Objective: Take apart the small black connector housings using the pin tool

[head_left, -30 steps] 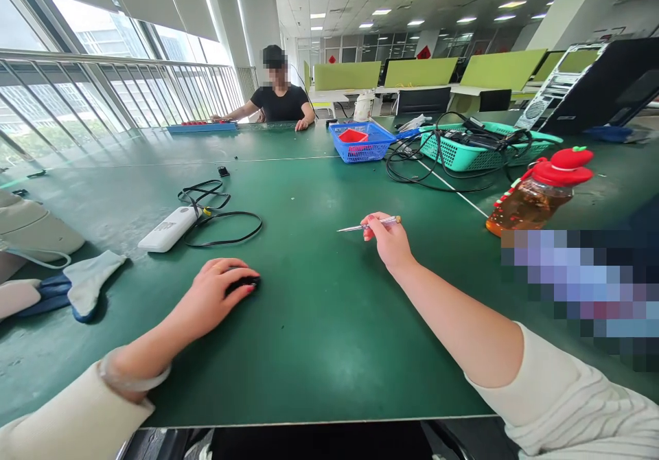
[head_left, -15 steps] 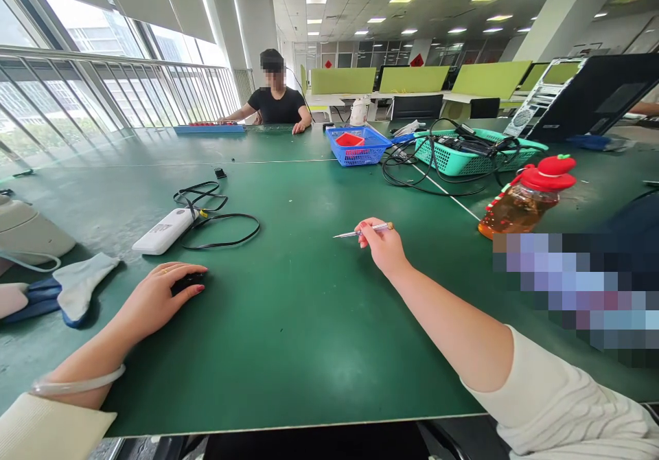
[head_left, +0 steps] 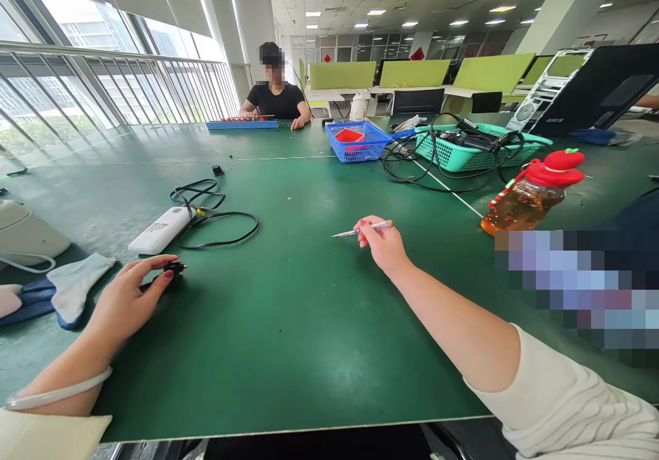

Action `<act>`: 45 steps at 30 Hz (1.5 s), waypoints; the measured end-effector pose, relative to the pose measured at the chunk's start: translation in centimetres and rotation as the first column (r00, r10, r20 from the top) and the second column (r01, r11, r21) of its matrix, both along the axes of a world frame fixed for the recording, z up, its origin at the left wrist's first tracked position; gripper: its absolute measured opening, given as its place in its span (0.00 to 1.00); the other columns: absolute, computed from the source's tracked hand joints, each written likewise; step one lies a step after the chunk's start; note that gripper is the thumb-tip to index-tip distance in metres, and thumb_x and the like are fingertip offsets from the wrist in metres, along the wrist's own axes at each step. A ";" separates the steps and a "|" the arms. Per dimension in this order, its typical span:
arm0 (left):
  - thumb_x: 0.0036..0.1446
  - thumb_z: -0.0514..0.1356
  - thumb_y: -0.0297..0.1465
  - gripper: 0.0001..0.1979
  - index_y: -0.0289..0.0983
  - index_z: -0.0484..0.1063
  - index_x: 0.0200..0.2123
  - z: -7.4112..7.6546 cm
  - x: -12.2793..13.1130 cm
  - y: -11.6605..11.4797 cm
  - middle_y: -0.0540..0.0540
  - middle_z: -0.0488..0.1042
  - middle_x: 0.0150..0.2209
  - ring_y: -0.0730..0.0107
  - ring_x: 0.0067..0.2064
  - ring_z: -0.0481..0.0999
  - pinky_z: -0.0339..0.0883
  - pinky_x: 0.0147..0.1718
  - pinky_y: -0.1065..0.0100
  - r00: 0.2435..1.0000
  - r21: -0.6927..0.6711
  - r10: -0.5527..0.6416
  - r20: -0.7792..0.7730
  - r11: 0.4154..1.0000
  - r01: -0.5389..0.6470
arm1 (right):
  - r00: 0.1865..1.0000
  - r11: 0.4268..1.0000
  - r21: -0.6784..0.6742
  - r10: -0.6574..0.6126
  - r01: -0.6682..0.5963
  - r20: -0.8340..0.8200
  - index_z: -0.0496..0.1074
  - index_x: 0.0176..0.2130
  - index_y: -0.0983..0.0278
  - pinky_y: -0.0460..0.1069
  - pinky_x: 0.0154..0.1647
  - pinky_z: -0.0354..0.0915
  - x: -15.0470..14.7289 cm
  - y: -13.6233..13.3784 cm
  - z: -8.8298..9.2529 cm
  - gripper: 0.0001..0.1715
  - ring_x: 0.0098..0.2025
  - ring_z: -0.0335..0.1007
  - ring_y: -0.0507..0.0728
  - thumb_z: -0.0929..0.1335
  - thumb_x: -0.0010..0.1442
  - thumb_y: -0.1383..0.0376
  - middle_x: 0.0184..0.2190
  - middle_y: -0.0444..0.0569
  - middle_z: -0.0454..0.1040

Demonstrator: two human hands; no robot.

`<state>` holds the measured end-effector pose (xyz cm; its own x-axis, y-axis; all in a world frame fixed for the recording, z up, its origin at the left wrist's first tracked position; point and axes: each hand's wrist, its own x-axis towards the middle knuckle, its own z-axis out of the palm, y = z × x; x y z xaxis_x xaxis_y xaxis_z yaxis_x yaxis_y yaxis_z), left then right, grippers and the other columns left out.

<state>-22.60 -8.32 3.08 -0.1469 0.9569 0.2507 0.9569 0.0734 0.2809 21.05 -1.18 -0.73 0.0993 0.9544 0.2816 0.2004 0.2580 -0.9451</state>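
Observation:
My left hand point(head_left: 126, 302) rests on the green table point(head_left: 309, 323) at the near left, thumb and fingers closed round a small black object point(head_left: 174, 271). Just beyond it lie a white power bank point(head_left: 159, 229) and a looped black cable point(head_left: 221, 223). My right hand point(head_left: 384, 244) hovers over the middle of the table, pinching a thin silver screwdriver point(head_left: 360, 228) whose tip points left.
White and blue gloves point(head_left: 66, 288) lie at the left edge. A red-capped bottle point(head_left: 530, 196) stands at the right. A blue basket point(head_left: 357, 142) and a teal basket point(head_left: 478, 147) with cables sit further back. A person point(head_left: 275, 96) sits at the far end.
My left hand has slid the small black object to the left, towards the power bank. My right hand with the screwdriver has stayed put.

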 end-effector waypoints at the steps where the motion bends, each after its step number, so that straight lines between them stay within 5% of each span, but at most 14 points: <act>1: 0.60 0.49 0.47 0.23 0.47 0.70 0.53 0.0 -0.3 -0.1 0.50 0.76 0.51 0.58 0.49 0.75 0.71 0.47 0.61 0.999 0.023 0.039 0.031 0.999 -0.039 | 1.000 1.000 -0.002 0.009 -0.009 0.002 0.73 0.29 0.62 0.49 0.29 0.63 0.0 0.0 0.0 0.21 0.24 0.66 0.52 0.66 0.59 0.48 0.21 0.43 0.69; 8: 0.59 0.53 0.45 0.16 0.59 0.74 0.48 -0.7 -3.4 -1.2 0.59 0.77 0.48 0.55 0.55 0.72 0.64 0.58 0.53 0.985 0.139 0.076 0.157 0.985 -0.098 | 0.999 0.999 -0.017 0.036 -0.036 0.000 0.73 0.28 0.62 0.48 0.27 0.63 0.0 -0.1 0.0 0.22 0.24 0.65 0.52 0.67 0.58 0.47 0.21 0.43 0.68; 17: 0.60 0.49 0.50 0.26 0.46 0.76 0.53 -0.6 -2.7 -0.8 0.45 0.73 0.53 0.60 0.42 0.75 0.68 0.45 0.58 0.990 0.036 0.140 -0.015 0.990 -0.139 | 0.998 0.998 -0.027 0.064 -0.064 -0.001 0.73 0.29 0.62 0.48 0.27 0.62 -0.1 0.0 -0.2 0.21 0.24 0.65 0.52 0.67 0.58 0.47 0.21 0.43 0.69; 26: 0.59 0.50 0.50 0.26 0.46 0.77 0.50 -0.6 -2.6 -0.6 0.46 0.75 0.54 0.59 0.46 0.75 0.68 0.49 0.59 0.992 -0.075 0.114 -0.051 0.990 -0.118 | 0.998 0.998 -0.031 0.062 -0.063 -0.003 0.73 0.28 0.62 0.48 0.28 0.63 -0.1 -0.1 -0.1 0.22 0.24 0.65 0.52 0.68 0.58 0.47 0.21 0.43 0.69; 33: 0.50 0.58 0.53 0.37 0.39 0.70 0.59 -1.5 -4.4 0.0 0.38 0.74 0.56 0.47 0.56 0.73 0.65 0.56 0.51 0.986 -0.075 -0.040 -0.164 0.997 0.028 | 0.997 0.997 -0.021 0.072 -0.072 0.005 0.73 0.29 0.62 0.48 0.28 0.63 -0.1 0.0 -0.2 0.22 0.24 0.65 0.52 0.68 0.58 0.46 0.21 0.43 0.69; 40: 0.49 0.57 0.55 0.31 0.43 0.78 0.49 -0.8 -5.5 -0.7 0.44 0.80 0.41 0.56 0.34 0.78 0.71 0.32 0.62 0.986 -0.174 0.123 -0.113 0.975 -0.141 | 0.998 0.997 -0.033 0.068 -0.068 0.010 0.73 0.28 0.61 0.49 0.29 0.63 0.0 -0.2 -0.2 0.21 0.25 0.65 0.52 0.67 0.58 0.48 0.21 0.43 0.69; 45: 0.50 0.55 0.51 0.31 0.44 0.75 0.53 -0.6 -5.9 -1.1 0.45 0.81 0.42 0.54 0.38 0.80 0.74 0.39 0.56 0.983 -0.178 0.185 -0.018 0.966 -0.186 | 0.997 0.997 -0.036 0.069 -0.068 0.032 0.73 0.28 0.61 0.49 0.29 0.63 -0.1 -0.2 0.0 0.20 0.25 0.65 0.52 0.67 0.59 0.48 0.21 0.43 0.69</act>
<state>-28.53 -9.42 2.48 -0.3259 0.9421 0.0788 0.9221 0.2983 0.2463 21.00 -1.37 -0.78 0.0245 0.9679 0.2501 0.2150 0.2392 -0.9469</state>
